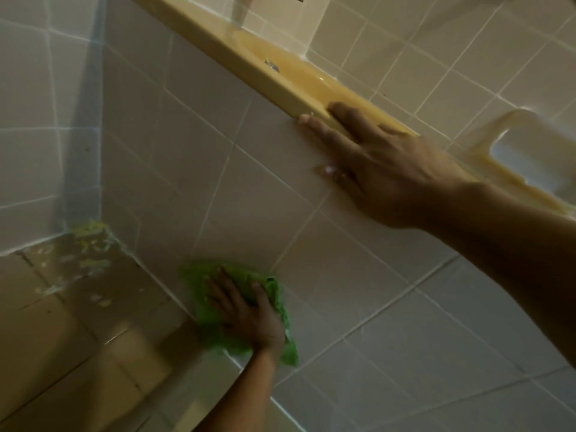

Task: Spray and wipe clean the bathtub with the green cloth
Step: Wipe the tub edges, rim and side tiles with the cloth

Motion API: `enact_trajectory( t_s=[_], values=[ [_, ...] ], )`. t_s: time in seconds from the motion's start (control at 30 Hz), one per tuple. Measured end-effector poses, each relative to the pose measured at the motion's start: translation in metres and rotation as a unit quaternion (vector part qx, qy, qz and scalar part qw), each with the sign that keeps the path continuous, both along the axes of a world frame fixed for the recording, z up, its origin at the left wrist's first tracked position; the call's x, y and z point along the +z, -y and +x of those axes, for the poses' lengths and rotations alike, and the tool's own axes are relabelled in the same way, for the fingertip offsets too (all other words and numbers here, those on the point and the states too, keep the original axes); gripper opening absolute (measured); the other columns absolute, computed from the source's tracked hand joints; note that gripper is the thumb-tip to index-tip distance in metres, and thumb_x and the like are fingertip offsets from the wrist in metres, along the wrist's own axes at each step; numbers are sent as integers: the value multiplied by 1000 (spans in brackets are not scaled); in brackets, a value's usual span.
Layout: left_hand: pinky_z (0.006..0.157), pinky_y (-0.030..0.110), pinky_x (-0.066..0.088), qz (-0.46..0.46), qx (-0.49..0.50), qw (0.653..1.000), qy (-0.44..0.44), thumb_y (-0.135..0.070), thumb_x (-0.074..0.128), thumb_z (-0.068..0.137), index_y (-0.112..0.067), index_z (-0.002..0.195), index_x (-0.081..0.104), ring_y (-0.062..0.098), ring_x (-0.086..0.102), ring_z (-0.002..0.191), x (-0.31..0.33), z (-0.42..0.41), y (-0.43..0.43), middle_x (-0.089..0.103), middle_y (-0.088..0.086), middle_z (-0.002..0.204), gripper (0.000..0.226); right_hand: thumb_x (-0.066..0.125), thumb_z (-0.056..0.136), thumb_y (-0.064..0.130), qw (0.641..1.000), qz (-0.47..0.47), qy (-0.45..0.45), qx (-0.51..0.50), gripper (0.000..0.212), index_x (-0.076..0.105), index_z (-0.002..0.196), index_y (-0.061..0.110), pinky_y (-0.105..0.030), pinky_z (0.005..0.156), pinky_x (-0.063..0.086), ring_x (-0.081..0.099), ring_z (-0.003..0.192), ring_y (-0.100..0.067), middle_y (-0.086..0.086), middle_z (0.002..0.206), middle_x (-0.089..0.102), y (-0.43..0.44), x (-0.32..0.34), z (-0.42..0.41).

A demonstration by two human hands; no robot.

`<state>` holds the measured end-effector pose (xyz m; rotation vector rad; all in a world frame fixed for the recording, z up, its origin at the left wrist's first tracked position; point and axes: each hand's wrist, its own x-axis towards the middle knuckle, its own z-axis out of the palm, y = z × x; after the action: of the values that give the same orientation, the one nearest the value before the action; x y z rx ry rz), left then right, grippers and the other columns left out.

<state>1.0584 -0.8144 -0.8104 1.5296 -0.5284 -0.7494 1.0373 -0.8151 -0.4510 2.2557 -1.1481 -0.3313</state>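
Both hands' fingers lie straight; left hand (246,313) half-hides green cloth (194,277), right hand (383,169) touches bathtub (280,81).

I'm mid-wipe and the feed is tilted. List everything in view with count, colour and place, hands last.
Crumpled green wiping cloth: one, bright green, against the panel's bottom edge, by the floor.
Glossy yellow bathtub rim: one, yellow-beige, diagonal across the top.
Tiled bathtub side panel: one, pale grey-white, centre.
Recessed ceramic soap dish: one, cream, far right.
Square wall tiles: many, cream, upper right.
Brown floor: one, lower left.
Yellowish flecks: several, in the floor corner.
Small shiny metal piece: one, silvery, on the tub; kind unclear.
Left hand: flat on the cloth.
Right hand: fingers straight, resting on the rim.
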Motion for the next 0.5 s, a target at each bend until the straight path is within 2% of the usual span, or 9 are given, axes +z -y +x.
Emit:
enact_trajectory(
  t_s=[0.1,0.2,0.37,0.5],
  values=[
    [125,45,9,63,24,995,-75,-69,19,88,-14,163,23,36,17,157,-40,1,1,13,8,173,94,15,100,64,1000,-15,3,9,67,-14,158,45,-50,78,58,57,120,-42,2,170,3,13,-2,10],
    [124,41,12,69,26,993,-87,-66,18,85,-9,163,24,39,20,156,-41,4,2,15,11,172,97,18,100,63,1000,-12,16,14,68,-12,158,44,-49,84,57,57,122,-42,3,171,2,20,0,16],
    [123,48,16,65,32,993,-95,-77,14,84,-21,165,19,36,20,156,-7,19,15,9,3,174,99,19,101,61,999,8,25,19,67,-12,158,46,-54,90,55,57,121,-42,8,171,-2,24,2,22],
    [122,56,11,36,12,999,-25,-89,2,84,-27,166,8,29,6,160,50,37,24,-2,-6,174,103,17,102,60,999,11,38,16,64,-15,156,50,-50,87,55,58,119,-38,13,171,-6,21,4,25]
  ],
)
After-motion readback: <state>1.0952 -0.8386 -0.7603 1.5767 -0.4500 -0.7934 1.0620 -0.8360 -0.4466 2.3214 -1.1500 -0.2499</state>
